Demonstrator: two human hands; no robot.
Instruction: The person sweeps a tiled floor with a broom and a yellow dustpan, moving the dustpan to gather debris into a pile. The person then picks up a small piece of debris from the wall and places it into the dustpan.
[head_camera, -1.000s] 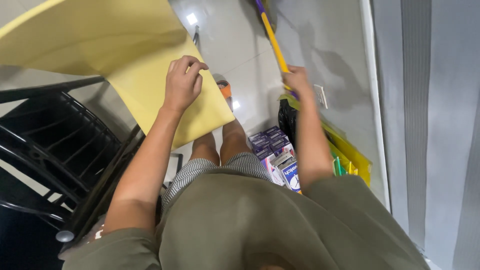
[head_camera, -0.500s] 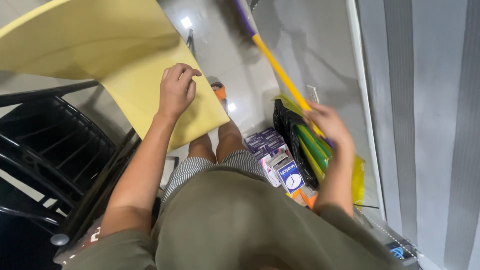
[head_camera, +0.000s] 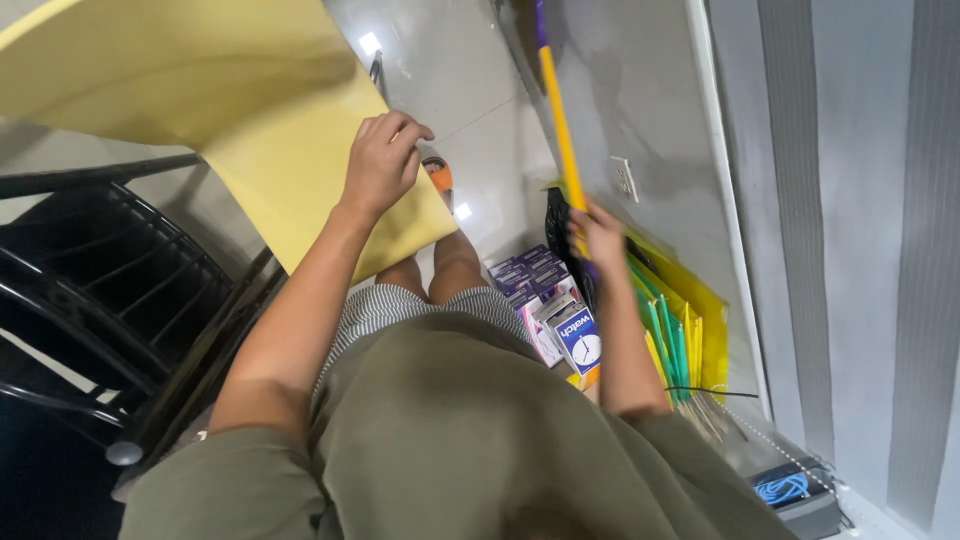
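Observation:
My left hand (head_camera: 383, 160) rests with curled fingers on the edge of a pale yellow tabletop (head_camera: 230, 110) and holds nothing. My right hand (head_camera: 600, 235) is closed around the yellow handle of a broom (head_camera: 556, 110), whose upper end is purple. The handle stands nearly upright in front of the grey wall. The green and yellow bristles (head_camera: 672, 340) spread out low down by the wall, below my right hand.
A black metal chair (head_camera: 110, 300) stands at the left under the table. Several purple and blue boxes (head_camera: 550, 300) lie on the floor by my legs. A wall socket (head_camera: 625, 180) sits on the grey wall. A small device with a blue cable (head_camera: 790, 490) lies at the lower right.
My right hand has swung the broom handle from a slant back to nearly upright and moved up and left. My left hand has shifted slightly up on the table edge.

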